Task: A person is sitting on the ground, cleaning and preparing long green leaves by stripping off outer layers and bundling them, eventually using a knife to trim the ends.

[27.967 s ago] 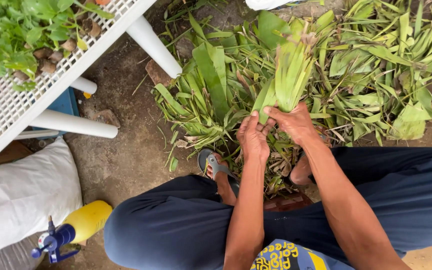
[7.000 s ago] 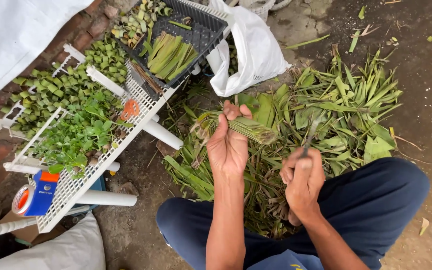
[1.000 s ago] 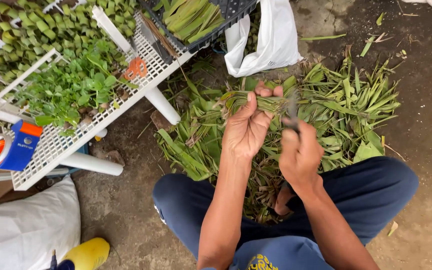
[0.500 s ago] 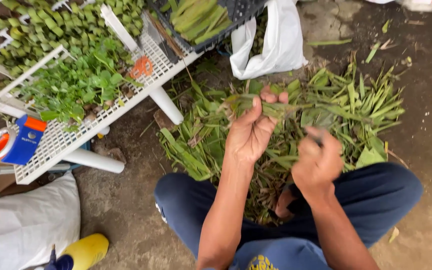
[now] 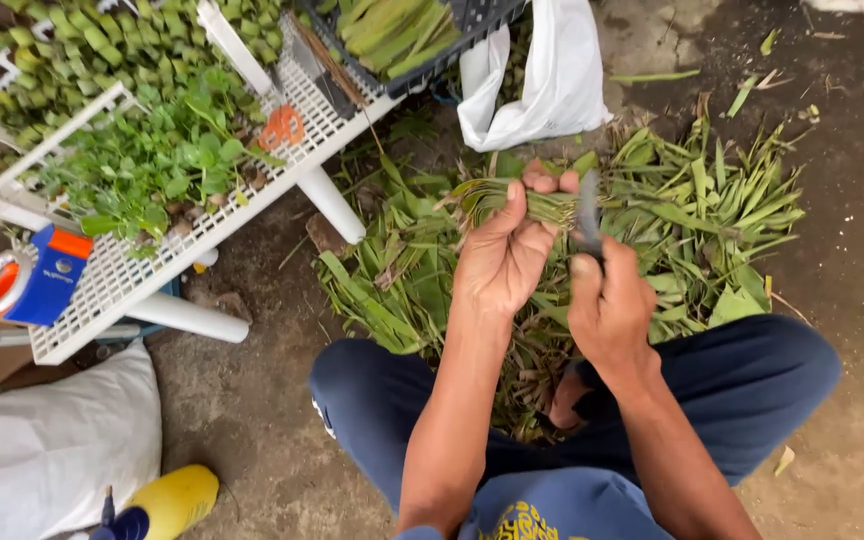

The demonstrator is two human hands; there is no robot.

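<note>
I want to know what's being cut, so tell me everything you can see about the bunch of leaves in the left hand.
The bunch of leaves is a tight bundle of long, narrow green blades, fresh-looking, lying roughly level above the leaf pile on the ground. The left hand grips it around the middle, fingers wrapped over the top. The right hand sets a dark knife blade against its right end.

Leaf pile [image 5: 692,230] on ground ahead of knees; rack [image 5: 142,270] left; tape dispenser [image 5: 27,285] on rack; bag [image 5: 542,85] behind pile.
</note>
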